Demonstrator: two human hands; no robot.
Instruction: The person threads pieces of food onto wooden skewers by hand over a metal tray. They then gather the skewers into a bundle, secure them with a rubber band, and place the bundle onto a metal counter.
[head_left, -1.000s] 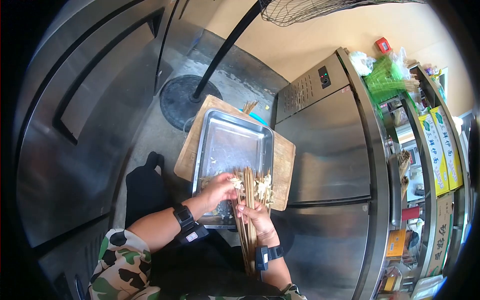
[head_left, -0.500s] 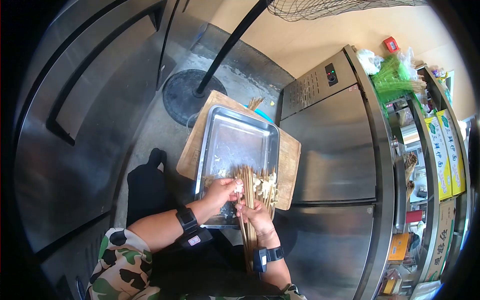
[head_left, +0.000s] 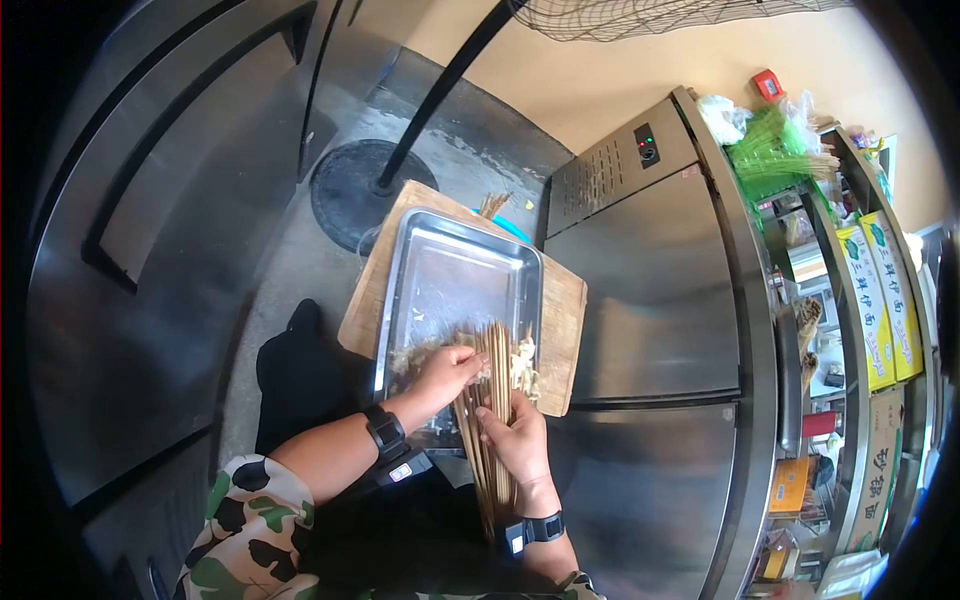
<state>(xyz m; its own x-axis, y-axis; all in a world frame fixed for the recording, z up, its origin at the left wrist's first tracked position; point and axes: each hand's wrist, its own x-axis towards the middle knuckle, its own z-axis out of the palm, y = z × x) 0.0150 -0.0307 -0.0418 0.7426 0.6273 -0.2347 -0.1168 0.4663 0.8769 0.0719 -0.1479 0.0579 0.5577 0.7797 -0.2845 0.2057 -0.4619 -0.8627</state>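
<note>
A thick bundle of thin wooden skewers [head_left: 501, 400] runs from the tray down past my right wrist. My right hand [head_left: 518, 440] is closed around the bundle, thumb on top, and some skewers fan out to the left beneath it. My left hand [head_left: 445, 380] pinches a small pale food piece at the skewers' left side; the fingers partly hide it. Both hands are over the near end of a shallow metal tray [head_left: 460, 228]. Pale food pieces [head_left: 523, 362] lie in the tray to the right of the bundle, with more scraps at its left.
The tray stands on a wooden board [head_left: 563, 330]. Behind it are a black round stand base [head_left: 350, 195] with a slanted pole and a few skewers [head_left: 493, 205]. Steel cabinets flank me; the right one [head_left: 650, 290] adjoins shelves with yellow boxes [head_left: 866, 310].
The skewers under my right hand have spread further to the left. My left hand stays beside the bundle, its fingers still pinched. The whole view has shifted slightly.
</note>
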